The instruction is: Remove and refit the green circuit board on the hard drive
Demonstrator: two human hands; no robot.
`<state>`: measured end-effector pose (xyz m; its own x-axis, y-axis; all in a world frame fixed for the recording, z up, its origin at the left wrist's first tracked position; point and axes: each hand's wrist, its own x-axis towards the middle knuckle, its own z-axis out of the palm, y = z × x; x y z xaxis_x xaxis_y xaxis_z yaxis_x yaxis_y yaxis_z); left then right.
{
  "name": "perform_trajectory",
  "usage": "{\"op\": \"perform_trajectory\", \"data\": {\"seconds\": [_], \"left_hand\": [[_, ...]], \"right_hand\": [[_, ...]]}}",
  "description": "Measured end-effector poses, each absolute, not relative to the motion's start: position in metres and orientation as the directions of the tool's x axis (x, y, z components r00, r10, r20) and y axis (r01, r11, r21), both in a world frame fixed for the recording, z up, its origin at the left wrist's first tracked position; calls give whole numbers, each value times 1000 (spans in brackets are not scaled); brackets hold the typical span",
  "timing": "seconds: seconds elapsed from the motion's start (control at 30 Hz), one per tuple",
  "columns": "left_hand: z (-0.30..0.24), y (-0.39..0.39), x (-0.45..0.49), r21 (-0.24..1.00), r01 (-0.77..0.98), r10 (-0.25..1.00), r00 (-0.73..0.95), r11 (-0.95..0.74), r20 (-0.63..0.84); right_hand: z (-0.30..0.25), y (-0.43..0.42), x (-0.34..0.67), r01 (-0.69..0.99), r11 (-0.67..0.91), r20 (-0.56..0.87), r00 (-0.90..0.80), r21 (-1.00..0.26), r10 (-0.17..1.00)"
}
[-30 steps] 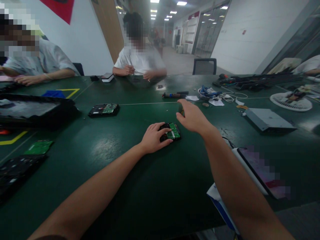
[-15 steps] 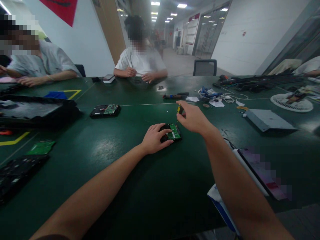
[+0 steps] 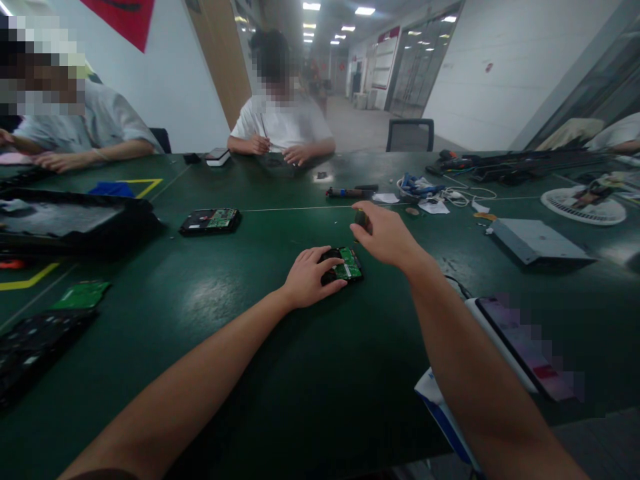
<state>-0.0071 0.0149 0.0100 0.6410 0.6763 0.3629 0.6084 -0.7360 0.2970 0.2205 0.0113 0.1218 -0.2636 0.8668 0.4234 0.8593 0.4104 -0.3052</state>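
A small hard drive [image 3: 346,264] with a green circuit board facing up lies on the dark green table [image 3: 300,373]. My left hand [image 3: 307,277] rests on its left side, fingers curled over it and pressing it down. Just above and right of the drive, my right hand [image 3: 383,233] is closed around a small screwdriver handle [image 3: 361,218], dark with a little yellow; its tip is hidden behind my fingers.
A second drive [image 3: 210,221] lies farther left, a black tray [image 3: 70,223] and a loose green board [image 3: 80,294] at far left. A phone [image 3: 525,347] lies near my right forearm. A grey box [image 3: 537,240], cables and tools are at right. People sit across the table.
My right hand has shifted slightly and turned the screwdriver handle in its fingers; the yellow part shows less now. My left hand stays on the drive.
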Motion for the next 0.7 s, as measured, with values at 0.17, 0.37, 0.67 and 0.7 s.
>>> {"op": "perform_trajectory", "data": {"seconds": [0.17, 0.37, 0.67, 0.7], "left_hand": [[11, 14, -7, 291, 609, 674, 644, -738, 363], [7, 16, -6, 299, 610, 679, 633, -734, 372], [8, 15, -7, 293, 611, 677, 637, -735, 370], [8, 15, -7, 292, 612, 677, 636, -735, 370]], "right_hand": [[118, 16, 219, 844, 452, 481, -280, -288, 831], [115, 17, 221, 866, 400, 482, -224, -300, 847], [115, 18, 221, 821, 485, 539, -271, -303, 797], [116, 18, 220, 815, 488, 538, -272, -311, 798]]}}
